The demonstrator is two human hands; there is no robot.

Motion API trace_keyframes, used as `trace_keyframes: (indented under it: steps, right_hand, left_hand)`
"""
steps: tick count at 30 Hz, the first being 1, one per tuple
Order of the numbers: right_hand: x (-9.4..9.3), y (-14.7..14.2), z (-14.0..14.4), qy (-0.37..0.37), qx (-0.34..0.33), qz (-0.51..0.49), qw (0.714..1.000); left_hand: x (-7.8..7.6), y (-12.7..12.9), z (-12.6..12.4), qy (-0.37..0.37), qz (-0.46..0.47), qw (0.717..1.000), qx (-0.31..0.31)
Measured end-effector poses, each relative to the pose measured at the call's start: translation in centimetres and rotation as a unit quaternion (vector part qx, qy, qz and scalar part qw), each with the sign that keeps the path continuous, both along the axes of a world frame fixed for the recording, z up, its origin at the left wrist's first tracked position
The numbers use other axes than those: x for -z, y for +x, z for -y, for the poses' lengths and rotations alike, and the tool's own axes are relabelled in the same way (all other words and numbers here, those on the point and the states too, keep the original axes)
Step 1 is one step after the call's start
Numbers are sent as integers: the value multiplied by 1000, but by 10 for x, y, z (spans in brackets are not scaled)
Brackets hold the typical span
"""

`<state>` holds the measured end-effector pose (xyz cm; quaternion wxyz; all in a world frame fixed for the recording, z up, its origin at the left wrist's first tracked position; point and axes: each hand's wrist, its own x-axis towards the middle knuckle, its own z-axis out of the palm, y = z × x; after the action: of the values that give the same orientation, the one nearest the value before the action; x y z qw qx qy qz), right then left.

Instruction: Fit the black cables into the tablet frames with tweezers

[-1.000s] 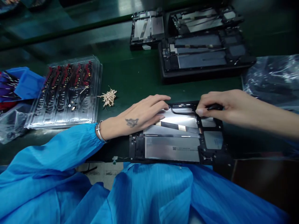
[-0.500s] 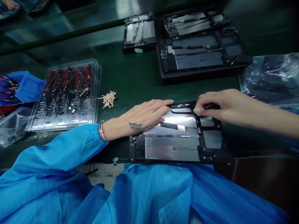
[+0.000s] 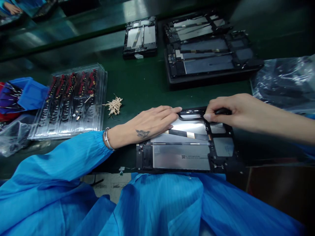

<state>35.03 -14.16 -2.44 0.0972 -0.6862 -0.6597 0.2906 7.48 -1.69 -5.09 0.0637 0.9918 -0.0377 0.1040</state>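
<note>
An opened tablet [image 3: 182,156] lies at the bench's front edge, its silver batteries and black frame bare and facing up. Across its upper left part my left hand [image 3: 157,123] rests flat, palm down, fingers stretched out toward the top edge. My right hand [image 3: 221,109] is closed at the upper right of the tablet, fingertips pressed down to the frame. From its grip pokes the rounded end of a black tool [image 3: 223,111]; the rest of the tool is hidden, so its kind cannot be told. A black ribbon cable [image 3: 182,133] with a gold patch crosses the batteries.
Behind are a small stack of opened tablets [image 3: 140,54] and a larger stack [image 3: 209,60]. To the left stand clear plastic trays of small parts [image 3: 66,105], a blue bin [image 3: 34,93] and a pile of pale strips [image 3: 114,105]. Plastic bags [image 3: 283,83] lie right. A co-worker's hand [image 3: 11,8] shows top left.
Both hands and the tablet hold almost the same place. The stacks at the back appear slightly further left and lower, and the trays slightly lower, like a small shift of the view.
</note>
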Motion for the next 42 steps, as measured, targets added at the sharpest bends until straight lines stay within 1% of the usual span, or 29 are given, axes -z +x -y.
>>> trace_keyframes:
  steps: [3, 6, 9, 13, 20, 23, 27, 31, 35, 39, 42]
  right_hand:
    - [1, 2, 1, 12, -7, -12, 1000]
    - [0, 4, 2, 23, -17, -36, 999]
    - [-2, 4, 5, 34, -16, -50, 998]
    - [-3, 1, 8, 44, -10, -25, 999]
    - [-1, -7, 2, 58, -32, 38, 997]
    - [-1, -6, 1, 54, -30, 31, 998]
    - [-1, -4, 2, 69, -25, -1, 997]
    - [-2, -3, 3, 55, -16, -7, 998]
    - [-4, -3, 3, 54, -15, -9, 998]
    - [-4, -4, 3, 53, -21, 4, 998]
    - [-1, -4, 3, 53, -27, 14, 998]
  left_hand:
    - [-1, 0, -1, 78, 12, 997, 15]
    - [-4, 0, -1, 159, 33, 986, 42]
    - [-8, 1, 0, 193, 42, 979, 55]
    - [-10, 4, -1, 193, 40, 979, 54]
    - [-13, 4, -6, 163, 11, 984, 71]
    - [-12, 3, -8, 168, 16, 983, 75]
    - [-10, 3, -8, 199, 45, 976, 81]
    - [-12, 7, -7, 224, 52, 969, 89]
    - [-14, 7, -7, 200, 28, 976, 85]
    - [-13, 4, -10, 170, 7, 983, 75]
    - [-12, 4, -11, 180, 10, 980, 80]
